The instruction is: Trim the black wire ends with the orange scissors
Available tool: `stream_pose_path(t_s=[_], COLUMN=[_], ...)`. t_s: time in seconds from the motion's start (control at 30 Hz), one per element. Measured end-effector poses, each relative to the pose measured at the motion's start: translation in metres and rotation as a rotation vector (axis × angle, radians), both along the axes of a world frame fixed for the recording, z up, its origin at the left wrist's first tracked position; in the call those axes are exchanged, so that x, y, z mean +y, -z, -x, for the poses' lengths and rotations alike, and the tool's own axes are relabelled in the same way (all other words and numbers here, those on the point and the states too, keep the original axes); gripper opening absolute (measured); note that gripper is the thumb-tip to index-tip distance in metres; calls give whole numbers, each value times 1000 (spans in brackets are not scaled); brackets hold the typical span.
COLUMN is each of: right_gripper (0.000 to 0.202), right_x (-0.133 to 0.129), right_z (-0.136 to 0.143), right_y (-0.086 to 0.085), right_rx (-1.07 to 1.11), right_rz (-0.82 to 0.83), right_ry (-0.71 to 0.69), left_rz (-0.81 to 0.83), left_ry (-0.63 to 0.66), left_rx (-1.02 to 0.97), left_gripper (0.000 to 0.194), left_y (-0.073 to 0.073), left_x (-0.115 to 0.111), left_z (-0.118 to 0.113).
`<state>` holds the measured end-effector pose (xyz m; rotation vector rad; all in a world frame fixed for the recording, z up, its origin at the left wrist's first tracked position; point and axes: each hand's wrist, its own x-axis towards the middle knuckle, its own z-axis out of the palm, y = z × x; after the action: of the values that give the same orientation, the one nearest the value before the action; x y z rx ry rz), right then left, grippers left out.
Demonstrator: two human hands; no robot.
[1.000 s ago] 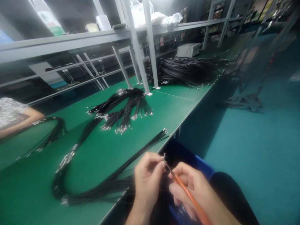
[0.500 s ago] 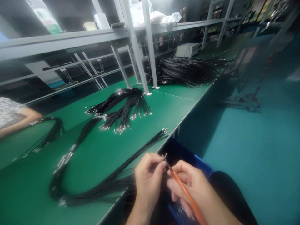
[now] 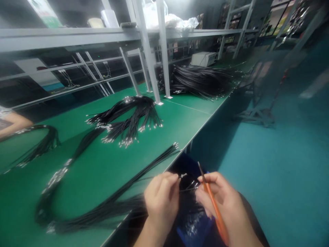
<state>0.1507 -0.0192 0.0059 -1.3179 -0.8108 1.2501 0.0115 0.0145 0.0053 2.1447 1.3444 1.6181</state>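
Over the table's near edge, my left hand (image 3: 161, 200) pinches a black cable, and its silvery end (image 3: 183, 175) pokes out past the fingertips. Just right of it, my right hand (image 3: 230, 206) is closed around an orange-handled tool (image 3: 215, 209) with a thin dark metal tip pointing up; its exact kind is unclear. The tool tip is apart from the cable end. More cables with shiny ends hang between the hands, partly hidden by the right fingers. A long black cable bundle (image 3: 102, 214) curves over the green table (image 3: 89, 181) toward my left hand.
Below my hands is a blue bin (image 3: 186, 233) holding clear plastic. Further cable bundles (image 3: 133, 118) and a large cable pile (image 3: 200, 80) lie on the table. Shelf posts (image 3: 164, 51) rise from it. At far left is another person's arm (image 3: 17, 121). A trolley (image 3: 257, 116) stands right.
My right hand and the tool have moved right, away from my left hand, and the tool tip has left the cable end. The view has shifted slightly.
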Motion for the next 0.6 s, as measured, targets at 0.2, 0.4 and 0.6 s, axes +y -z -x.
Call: stream_pose_path(t_s=[0.2, 0.4, 0.6], right_gripper=[30, 22, 28], right_x=[11, 22, 10], right_z=[5, 16, 13], right_y=[-10, -14, -9], right_rx=[-61, -87, -137], right_rz=[-240, -212, -125], right_ry=[63, 52, -74], left_rz=[100, 186, 446], left_ry=[99, 170, 246], left_rx=[31, 28, -365], left_gripper=[16, 16, 8], left_y=[-4, -4, -3], left_x=[-4, -6, -1], left_z=[1, 10, 19])
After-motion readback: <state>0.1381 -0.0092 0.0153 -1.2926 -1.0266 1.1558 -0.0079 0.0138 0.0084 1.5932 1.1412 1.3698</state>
